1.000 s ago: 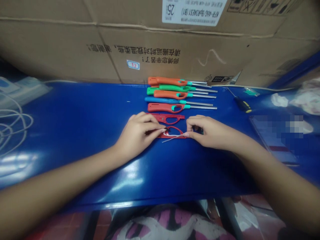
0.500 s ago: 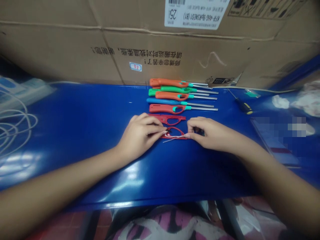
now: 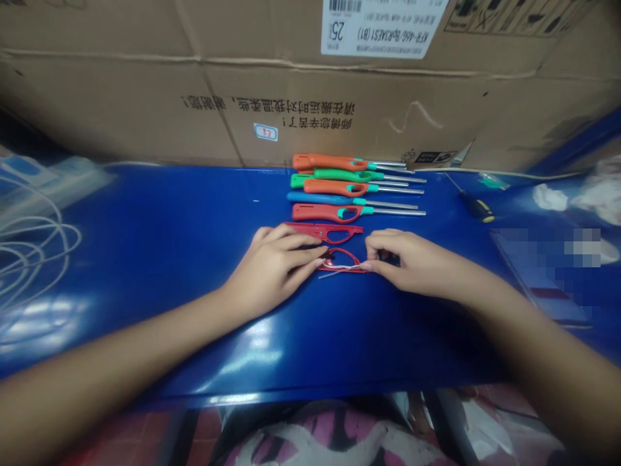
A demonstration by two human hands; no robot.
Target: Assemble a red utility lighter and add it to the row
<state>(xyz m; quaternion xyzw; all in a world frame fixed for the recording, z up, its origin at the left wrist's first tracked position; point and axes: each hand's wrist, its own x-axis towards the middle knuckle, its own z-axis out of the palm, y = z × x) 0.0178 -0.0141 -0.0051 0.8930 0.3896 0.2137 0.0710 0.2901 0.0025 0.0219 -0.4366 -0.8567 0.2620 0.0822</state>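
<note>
A red lighter shell half lies on the blue table between my hands, with a thin white wire across it. My left hand presses on the shell's left end, fingers together and pinched at the wire. My right hand pinches the shell's right end and the wire there. Just behind lies a second red shell half, untouched. Further back, several finished long lighters in orange, green, blue and red lie in a row, metal tubes pointing right.
A large cardboard box walls off the back of the table. A yellow-handled screwdriver lies at the right, beside a flat blurred object. White cable coils sit at the far left. Crumpled white material rests at the far right.
Both hands stay on the red shell; the fingers shifted only slightly along the wire. The view has drifted a little.
</note>
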